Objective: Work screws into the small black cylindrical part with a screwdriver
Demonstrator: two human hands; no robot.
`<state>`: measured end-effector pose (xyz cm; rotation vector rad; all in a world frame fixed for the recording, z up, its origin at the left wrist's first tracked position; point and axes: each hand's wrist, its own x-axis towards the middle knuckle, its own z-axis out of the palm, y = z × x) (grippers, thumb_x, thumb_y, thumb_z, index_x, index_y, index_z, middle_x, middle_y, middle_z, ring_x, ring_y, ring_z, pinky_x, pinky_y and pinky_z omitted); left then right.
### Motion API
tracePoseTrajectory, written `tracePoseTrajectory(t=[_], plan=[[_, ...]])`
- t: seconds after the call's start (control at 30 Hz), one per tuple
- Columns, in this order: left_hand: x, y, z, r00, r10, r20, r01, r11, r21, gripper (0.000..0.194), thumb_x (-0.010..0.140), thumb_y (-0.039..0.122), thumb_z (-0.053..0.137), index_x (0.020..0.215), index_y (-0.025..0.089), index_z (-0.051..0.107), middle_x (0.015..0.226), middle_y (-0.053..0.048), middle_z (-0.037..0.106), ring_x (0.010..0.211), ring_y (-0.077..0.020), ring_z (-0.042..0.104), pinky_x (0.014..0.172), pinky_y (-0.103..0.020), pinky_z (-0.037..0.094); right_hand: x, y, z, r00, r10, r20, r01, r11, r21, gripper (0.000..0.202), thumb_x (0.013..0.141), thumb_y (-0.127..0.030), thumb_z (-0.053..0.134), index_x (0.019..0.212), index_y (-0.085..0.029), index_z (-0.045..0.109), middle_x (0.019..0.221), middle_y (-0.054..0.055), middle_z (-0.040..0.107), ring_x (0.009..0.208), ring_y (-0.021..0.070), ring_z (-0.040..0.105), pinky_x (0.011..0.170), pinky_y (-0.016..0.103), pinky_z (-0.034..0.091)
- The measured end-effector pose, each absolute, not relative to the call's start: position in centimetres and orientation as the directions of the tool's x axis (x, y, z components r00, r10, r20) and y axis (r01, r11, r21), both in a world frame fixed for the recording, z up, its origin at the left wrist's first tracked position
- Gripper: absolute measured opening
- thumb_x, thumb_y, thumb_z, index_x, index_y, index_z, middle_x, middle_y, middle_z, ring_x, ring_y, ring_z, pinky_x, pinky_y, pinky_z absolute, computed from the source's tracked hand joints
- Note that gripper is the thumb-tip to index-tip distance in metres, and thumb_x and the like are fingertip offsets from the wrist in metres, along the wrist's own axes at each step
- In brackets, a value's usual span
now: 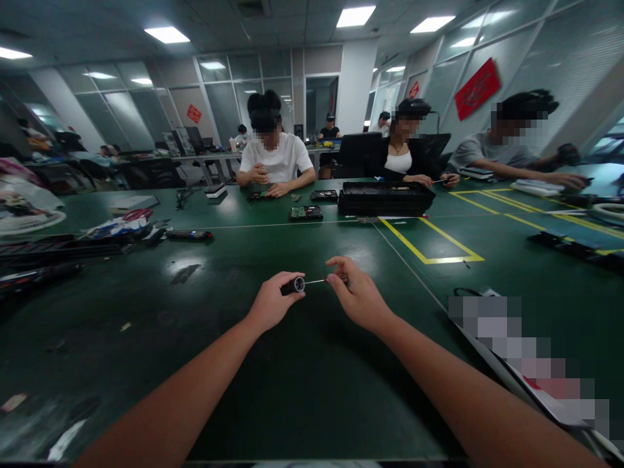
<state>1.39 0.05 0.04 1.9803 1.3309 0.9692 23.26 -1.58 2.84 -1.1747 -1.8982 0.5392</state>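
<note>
Over the green table (312, 370), my left hand (273, 302) grips a short black cylinder (296, 285) with a round grey end facing me. My right hand (358, 292) is closed, thumb and fingers curled around what looks like a thin screwdriver (316, 281). Its slim metal shaft spans the gap between my hands and meets the cylinder's side. A reddish spot shows where the shaft enters my right fingers; most of the handle is hidden behind them. I cannot tell whether the shaft's end is fixed in the cylinder.
Opposite sits a person in white (275, 156) with a circuard-like part under their hands. A hard drive (306, 212) and long black casing (387, 198) lie ahead. To the left are a black-red tool (189, 234) and clutter. Yellow tape (453, 261) and a bag-like item (517, 364) are right.
</note>
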Motion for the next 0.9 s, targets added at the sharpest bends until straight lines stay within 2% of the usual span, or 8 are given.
tracePoseTrajectory(t=[0.1,0.2,0.37,0.53,0.63,0.7,0.77,0.9], plan=[[1.3,0.1,-0.2,0.256,0.93,0.265,0.523,-0.364,0.771,0.04,0.08,0.017,0.072,0.119,0.026,0.067,0.119,-0.004,0.065,0.113,-0.0221,0.058,0.104,-0.041,0.042,23.2,-1.5,3.0,-0.204,0.903,0.379,0.543,0.426,-0.724,0.026,0.096,-0.036,0.049,0.116,-0.021,0.055,0.088,0.005,0.068,0.078,0.0204,0.064,0.068,0.033,0.046],[1.4,0.1,-0.3,0.262,0.927,0.27,0.515,-0.371,0.773,0.04,0.08,0.017,0.072,0.119,0.025,0.068,0.118,-0.004,0.066,0.112,-0.0216,0.059,0.103,-0.04,0.042,23.2,-1.3,3.0,-0.166,0.924,0.345,0.57,0.375,-0.731,0.028,0.1,-0.041,0.04,0.107,-0.022,0.059,0.083,0.004,0.069,0.07,0.0192,0.062,0.063,0.032,0.042],[1.3,0.1,-0.2,0.263,0.928,0.266,0.528,-0.369,0.765,0.04,0.081,0.018,0.072,0.119,0.025,0.067,0.119,-0.004,0.065,0.112,-0.0214,0.058,0.103,-0.04,0.043,23.4,-1.3,2.7,-0.161,0.916,0.368,0.502,0.397,-0.769,0.022,0.096,-0.032,0.044,0.111,-0.021,0.056,0.083,0.002,0.068,0.068,0.0175,0.06,0.063,0.031,0.043],[1.4,-0.2,0.2,0.27,0.923,0.275,0.551,-0.382,0.742,0.04,0.081,0.019,0.071,0.121,0.025,0.066,0.12,-0.004,0.066,0.113,-0.0221,0.059,0.103,-0.041,0.044,23.0,-0.8,2.2,-0.073,0.936,0.344,0.257,0.35,-0.901,0.023,0.088,-0.041,0.059,0.097,-0.02,0.062,0.086,0.004,0.067,0.078,0.0188,0.063,0.073,0.035,0.05],[1.6,-0.4,0.7,0.347,0.883,0.315,0.557,-0.464,0.689,0.04,0.083,0.019,0.07,0.123,0.026,0.066,0.122,-0.005,0.065,0.114,-0.0222,0.059,0.103,-0.042,0.045,22.9,0.1,1.5,0.036,0.983,0.178,-0.035,0.18,-0.983,0.032,0.089,-0.051,0.056,0.088,-0.019,0.063,0.079,0.005,0.065,0.069,0.0182,0.062,0.07,0.037,0.053],[1.7,-0.5,0.9,0.373,0.87,0.323,0.567,-0.489,0.663,0.041,0.085,0.02,0.068,0.125,0.027,0.065,0.125,-0.005,0.064,0.115,-0.0223,0.058,0.104,-0.043,0.045,22.9,0.6,0.9,0.109,0.992,0.069,-0.17,0.087,-0.982,0.033,0.087,-0.053,0.056,0.083,-0.02,0.059,0.073,0.004,0.062,0.063,0.0178,0.06,0.066,0.037,0.055],[1.6,-0.3,0.9,0.364,0.88,0.306,0.586,-0.471,0.659,0.041,0.086,0.02,0.068,0.126,0.027,0.064,0.125,-0.005,0.064,0.116,-0.0224,0.058,0.104,-0.044,0.045,23.0,0.9,0.5,0.168,0.983,0.072,-0.168,0.101,-0.981,0.033,0.086,-0.053,0.058,0.082,-0.021,0.058,0.072,0.004,0.061,0.063,0.0174,0.059,0.066,0.036,0.055],[1.5,-0.1,0.6,0.351,0.895,0.276,0.602,-0.442,0.665,0.041,0.085,0.021,0.069,0.126,0.026,0.065,0.124,-0.005,0.064,0.114,-0.0225,0.059,0.103,-0.042,0.046,22.9,0.7,0.5,0.175,0.971,0.164,-0.043,0.173,-0.984,0.033,0.088,-0.052,0.054,0.086,-0.02,0.059,0.075,0.003,0.062,0.066,0.0168,0.059,0.067,0.034,0.053]])
